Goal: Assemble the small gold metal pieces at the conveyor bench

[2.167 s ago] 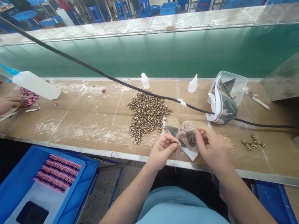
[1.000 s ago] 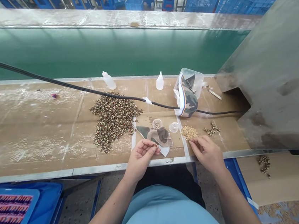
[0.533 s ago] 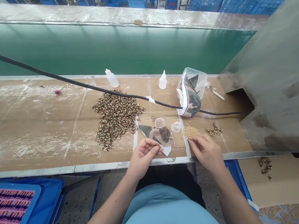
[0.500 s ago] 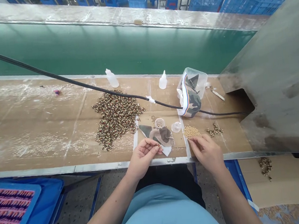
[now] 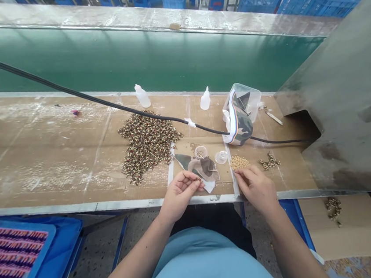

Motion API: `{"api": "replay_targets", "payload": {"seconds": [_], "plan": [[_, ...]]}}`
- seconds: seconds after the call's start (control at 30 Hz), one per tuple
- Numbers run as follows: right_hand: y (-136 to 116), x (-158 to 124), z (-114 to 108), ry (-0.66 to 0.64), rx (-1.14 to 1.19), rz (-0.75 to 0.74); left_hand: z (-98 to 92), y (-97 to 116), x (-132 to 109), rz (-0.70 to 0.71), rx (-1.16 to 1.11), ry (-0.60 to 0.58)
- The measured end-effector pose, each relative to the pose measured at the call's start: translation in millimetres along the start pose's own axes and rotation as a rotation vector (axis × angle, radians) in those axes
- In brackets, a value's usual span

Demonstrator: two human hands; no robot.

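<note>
- A tiny dark bead [image 5: 198,179] is staying pinched between the thumb and finger of the left hand [image 5: 180,196]. It is too small for telling its exact form.
- The right hand [image 5: 256,189] is resting at 3 o'clock from the left hand, well apart from it. Its thumb and fingers are coming together, but I cannot tell if they are holding something.
- A camouflage fabric scrap [image 5: 203,168] is lying at 12 o'clock from the left hand, almost touching its fingers, on the bench [image 5: 59,170].
- Two small clear plastic cups [image 5: 200,152] [image 5: 221,157] are standing just behind this scrap.
- Small gold beads [image 5: 239,162] are making a heap at 12 o'clock from the right hand, and a little group of brown-gold pieces [image 5: 269,162] is lying at 1 o'clock.
- A large pile of leopard-patterned beads [image 5: 148,147] is spreading at 10 o'clock from the left hand.
- A clear plastic box [image 5: 243,102] with camouflage cloth and a rainbow-striped band [image 5: 232,116] is sitting at 12 o'clock from the right hand.
- Two white plastic bottles [image 5: 143,95] [image 5: 205,100] are standing near the bench's far edge, and a black cable [image 5: 136,113] is crossing over the bench.
- A blue tray [image 5: 19,258] with pink-striped rows is lying at 8 o'clock.
</note>
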State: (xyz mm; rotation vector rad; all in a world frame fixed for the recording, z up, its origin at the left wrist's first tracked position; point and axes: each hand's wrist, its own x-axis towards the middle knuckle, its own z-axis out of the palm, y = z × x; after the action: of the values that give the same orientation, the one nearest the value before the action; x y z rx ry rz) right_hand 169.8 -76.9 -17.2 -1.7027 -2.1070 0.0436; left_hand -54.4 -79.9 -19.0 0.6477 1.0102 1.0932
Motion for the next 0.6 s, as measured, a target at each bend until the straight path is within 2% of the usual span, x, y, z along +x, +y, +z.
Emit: {"api": "replay_targets", "payload": {"seconds": [0.1, 0.3, 0.6], "plan": [[3.6, 1.8, -0.9, -0.024, 0.012, -0.038, 0.1, -0.1, -0.2, 0.000, -0.001, -0.001], [0.0, 6.5, 2.0, 0.025, 0.083, -0.069, -0.1, -1.2, -0.1, 0.007, 0.004, -0.021], [-8.6, 15.9, 5.6, -0.154, 0.195, -0.180, -0.7, -1.9, 0.3, 0.012, 0.001, -0.026]]}}
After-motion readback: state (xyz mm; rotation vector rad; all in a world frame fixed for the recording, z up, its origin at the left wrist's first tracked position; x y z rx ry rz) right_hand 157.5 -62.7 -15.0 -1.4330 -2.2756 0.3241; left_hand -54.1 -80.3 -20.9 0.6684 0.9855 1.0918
